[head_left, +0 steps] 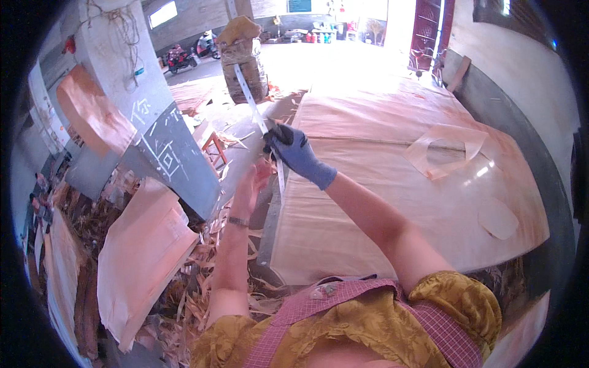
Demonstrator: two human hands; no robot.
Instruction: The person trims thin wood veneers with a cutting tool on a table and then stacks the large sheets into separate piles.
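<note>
My right hand [296, 152], in a blue work glove with dark fingers, is closed round a long, narrow white strip [250, 98] with small dark marks along it. The strip tilts past the left edge of a broad work surface covered with thin, pinkish-tan wood veneer sheets [350, 202]. Just below and left of the glove is my bare left hand [256, 183], with a band on its wrist. Motion smears its fingers, so whether they hold anything is unclear. On the veneer, to the right, lies a loose piece [423, 150] with a large hole.
To the left, a stack of veneer sheets [144, 257] leans beside a grey-and-white pillar [178, 153]. Wood scraps [190, 300] litter the floor. A wrapped bundle [245, 73] stands ahead near a small red stool [213, 151]. A wall [521, 116] runs along the right.
</note>
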